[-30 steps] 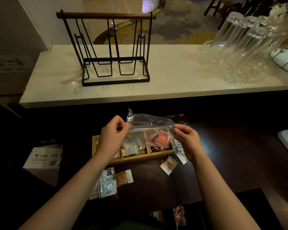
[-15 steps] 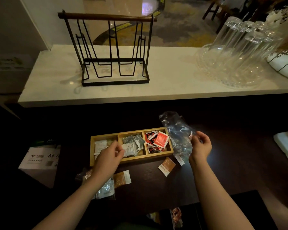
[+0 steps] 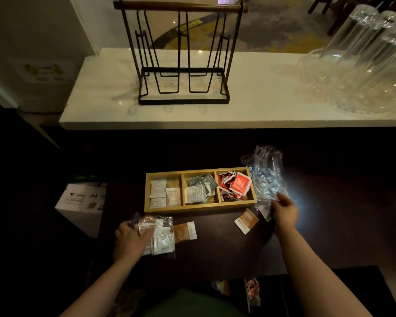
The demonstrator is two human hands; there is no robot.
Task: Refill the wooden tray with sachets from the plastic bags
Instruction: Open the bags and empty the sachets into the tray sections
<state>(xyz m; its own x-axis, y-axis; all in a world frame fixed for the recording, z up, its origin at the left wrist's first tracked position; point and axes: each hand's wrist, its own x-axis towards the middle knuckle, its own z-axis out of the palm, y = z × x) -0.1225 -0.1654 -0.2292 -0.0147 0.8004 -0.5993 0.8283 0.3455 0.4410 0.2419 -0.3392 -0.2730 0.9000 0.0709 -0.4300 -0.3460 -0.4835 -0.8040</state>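
Observation:
The wooden tray (image 3: pixel 200 208) lies on the dark table with three compartments: white sachets (image 3: pixel 162 193) at left, grey and white ones (image 3: pixel 199 188) in the middle, red ones (image 3: pixel 236 185) at right. My right hand (image 3: pixel 285 211) grips a crumpled clear plastic bag (image 3: pixel 266 177) just right of the tray. My left hand (image 3: pixel 130 239) rests on a second plastic bag of sachets (image 3: pixel 160 236) in front of the tray's left end. Two orange sachets (image 3: pixel 185 232) (image 3: pixel 246 220) lie loose on the table.
A black wire rack (image 3: pixel 183 65) stands on the white counter (image 3: pixel 249 108) behind the table. Upturned glasses (image 3: pixel 364 60) sit at the counter's right. A box of A4 paper (image 3: pixel 82 200) is low at the left. Small packets (image 3: pixel 253 291) lie near the table's front edge.
Both hands held the clear bag over the tray. The right hand carried it off to the tray's right side; the left hand let go and dropped onto the bag of sachets in front.

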